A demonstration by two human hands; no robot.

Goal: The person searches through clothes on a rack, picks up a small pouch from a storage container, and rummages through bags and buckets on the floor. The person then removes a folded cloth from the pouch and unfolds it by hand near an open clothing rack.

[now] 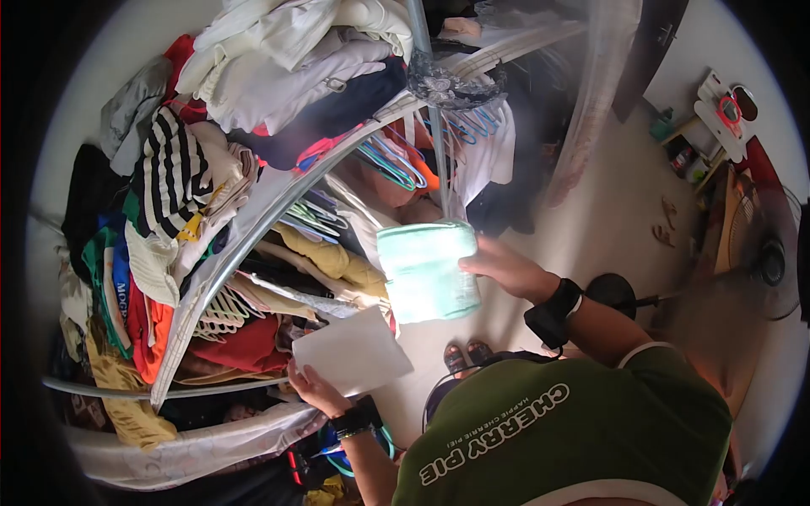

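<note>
My right hand (510,268) grips the right edge of a pale mint-green, block-shaped packet (429,274) with a shiny, plastic-looking surface. Bright light washes out much of its front, so no print is readable. Lower and to the left, my left hand (315,391) is closed on the lower left edge of a plain white rectangular sheet (353,350). It looks flat and stiff; whether it is paper or card I cannot tell. The packet and the sheet are apart, both held in front of an open wardrobe rack (215,295) full of clothes.
Folded clothes (287,51) pile high on the rack's top, with hangers (392,160) below. Behind my right arm stand a black round object (611,295) on a stem and a fan (768,261). Sandals (664,223) lie on the pale floor (591,228). A small shelf (704,160) stands farther back.
</note>
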